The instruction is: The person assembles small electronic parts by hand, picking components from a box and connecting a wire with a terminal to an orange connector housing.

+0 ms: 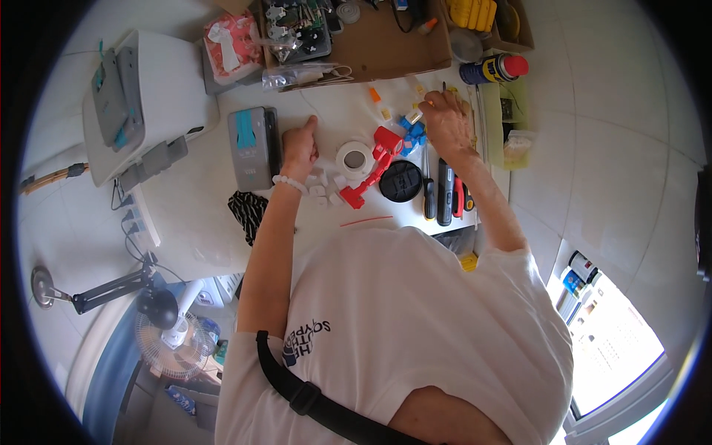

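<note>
White counter [193,215], viewed from above the person's head; landmark taken as the white tape roll [354,159] near the counter's middle. Left hand [300,144] rests just left of the tape roll, curled into a loose fist with the thumb up, gripping nothing I can make out; a pale bead bracelet [290,183] sits on that wrist. Right hand [445,119] lies right of and beyond the tape roll, fingers closed around a small pale object [414,116] at its left edge; what the object is cannot be told. Touching the tape roll's right side: a red plastic part [374,163], running diagonally toward the person. Right of the roll, a black round lid [401,181], then a row of dark-handled tools [443,191] lying side by side under the right forearm. Small blue pieces [412,132] sit between the red part and the right hand. Small white blocks [324,189] are scattered on the near side of the roll. Left of the roll, past the left hand, a grey box with a teal label [249,147]; farther left, a white machine [148,100]. Beyond the roll, a flat cardboard tray [386,48] with electronics; right of that, a blue-and-yellow spray can with a red cap [493,69] lying on its side. Pale tiled floor [615,148] right of the counter; a desk fan [178,337] stands well to the near left.
</note>
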Demonstrator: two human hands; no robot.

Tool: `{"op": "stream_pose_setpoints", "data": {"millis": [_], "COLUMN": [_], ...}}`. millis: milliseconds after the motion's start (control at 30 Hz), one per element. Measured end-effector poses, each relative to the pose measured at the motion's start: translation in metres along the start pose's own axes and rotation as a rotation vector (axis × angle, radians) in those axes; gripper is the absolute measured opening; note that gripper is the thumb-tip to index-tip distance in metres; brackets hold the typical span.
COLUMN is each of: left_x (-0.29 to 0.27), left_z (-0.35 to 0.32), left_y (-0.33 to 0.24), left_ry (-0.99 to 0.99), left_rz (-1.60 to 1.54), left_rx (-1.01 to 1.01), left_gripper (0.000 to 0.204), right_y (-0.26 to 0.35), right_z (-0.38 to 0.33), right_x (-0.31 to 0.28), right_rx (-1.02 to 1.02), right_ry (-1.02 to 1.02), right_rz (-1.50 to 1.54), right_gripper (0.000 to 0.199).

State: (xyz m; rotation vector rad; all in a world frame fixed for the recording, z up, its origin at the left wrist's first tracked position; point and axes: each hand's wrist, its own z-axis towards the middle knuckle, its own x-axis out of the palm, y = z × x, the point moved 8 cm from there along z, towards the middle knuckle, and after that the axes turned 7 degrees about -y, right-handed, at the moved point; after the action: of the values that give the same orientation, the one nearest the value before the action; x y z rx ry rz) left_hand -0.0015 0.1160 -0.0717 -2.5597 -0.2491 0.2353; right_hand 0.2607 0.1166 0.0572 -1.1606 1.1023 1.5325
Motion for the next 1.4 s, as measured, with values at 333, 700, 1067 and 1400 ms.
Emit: {"op": "stream_pose_setpoints", "data": {"millis": [333, 700, 1067, 1400], "left_x": [0.000, -0.002, -0.003, -0.004], "left_z": [-0.003, 0.000, -0.001, -0.003], "left_y": [0.000, 0.002, 0.001, 0.000], "left_ry": [-0.001, -0.004, 0.014, 0.011], "left_rz": [0.019, 0.029, -0.002, 0.027], "left_rx": [0.023, 0.007, 0.026, 0.049], "left_gripper": [0.043, 0.044, 0.043, 0.045], "right_y": [0.006, -0.036, -0.057, -0.065], "right_z": [0.016, 0.105, 0.120, 0.121], "right_x": [0.010, -0.057, -0.014, 0.001], "right_rx": [-0.149, 0.020, 0.091, 0.140], "right_ry": [0.129, -0.163, -0.088, -0.076], "right_rz": [-0.073, -0.017, -0.076, -0.134], "right_gripper": [0.018, 0.024, 0.019, 0.017]}}
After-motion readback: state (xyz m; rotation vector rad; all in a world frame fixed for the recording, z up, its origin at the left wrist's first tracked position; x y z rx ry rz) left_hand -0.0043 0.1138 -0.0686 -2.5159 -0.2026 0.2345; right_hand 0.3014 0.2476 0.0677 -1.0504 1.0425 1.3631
